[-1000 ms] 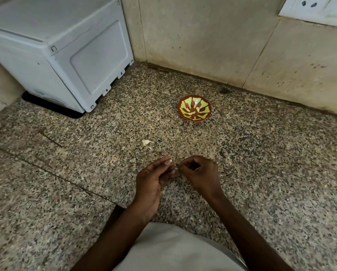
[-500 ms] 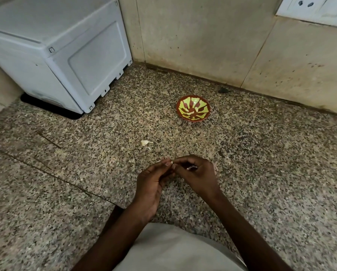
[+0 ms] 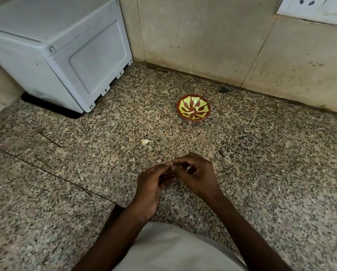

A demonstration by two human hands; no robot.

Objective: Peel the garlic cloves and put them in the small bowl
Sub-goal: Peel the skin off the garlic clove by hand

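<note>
- Left hand (image 3: 152, 184) and right hand (image 3: 198, 175) meet near side of small bowl (image 3: 193, 107), fingers curled, pinching something tiny between them.
- Garlic peel (image 3: 145, 142) lies between bowl and hands.

The small bowl (image 3: 193, 107) sits behind the hands (image 3: 175, 173), garlic scraps (image 3: 146, 142) between, left.

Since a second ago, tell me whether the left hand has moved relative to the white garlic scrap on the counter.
Yes. The left hand closed rightward to meet the right hand; the white garlic scrap stayed put.
</note>
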